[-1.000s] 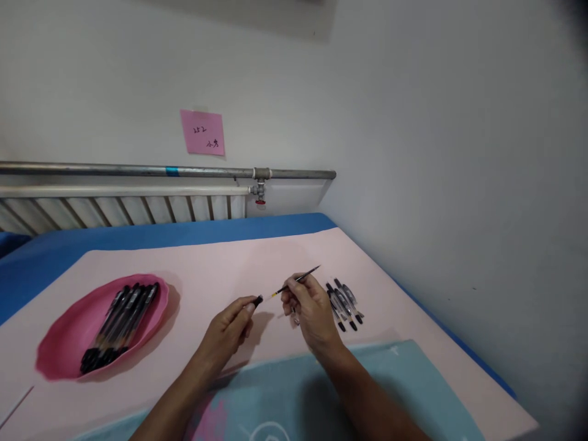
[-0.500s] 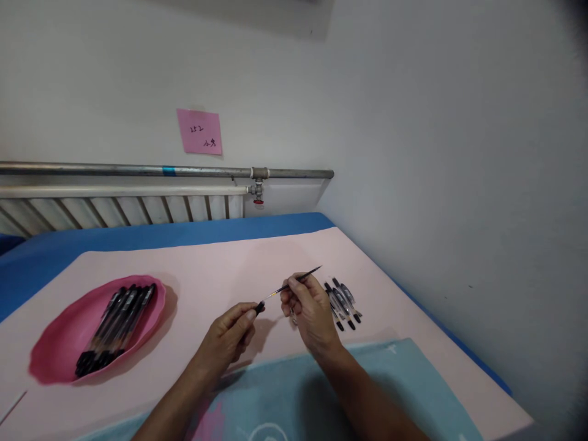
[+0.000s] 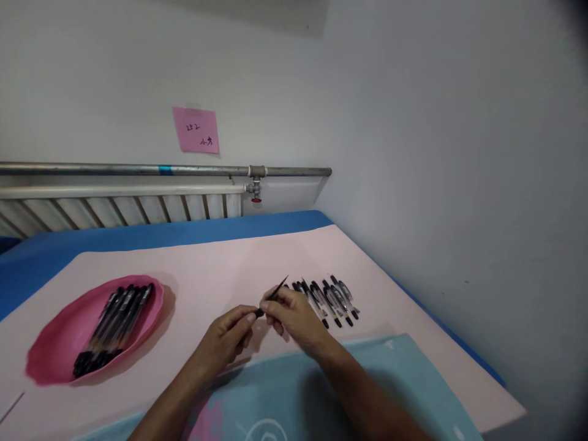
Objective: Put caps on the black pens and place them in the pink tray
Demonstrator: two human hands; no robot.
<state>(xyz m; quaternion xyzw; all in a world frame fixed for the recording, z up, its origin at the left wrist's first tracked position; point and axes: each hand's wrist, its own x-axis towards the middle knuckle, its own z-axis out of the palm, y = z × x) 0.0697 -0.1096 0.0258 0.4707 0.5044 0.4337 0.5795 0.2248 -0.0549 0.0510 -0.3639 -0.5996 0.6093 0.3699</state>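
Mat [image 3: 202, 269] lies open between dish [image 3: 64, 334] and left fingers [image 3: 236, 315]; pens [image 3: 331, 297] crowd right fingers [image 3: 278, 310]

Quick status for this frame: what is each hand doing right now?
Left hand: closed, holding a small black part.
Right hand: closed, holding a thin, pointed dark rod.

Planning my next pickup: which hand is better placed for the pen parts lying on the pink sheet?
Likely the right hand: it is beside those pen parts, while the left hand is farther away. The right holds a thin black piece, though.
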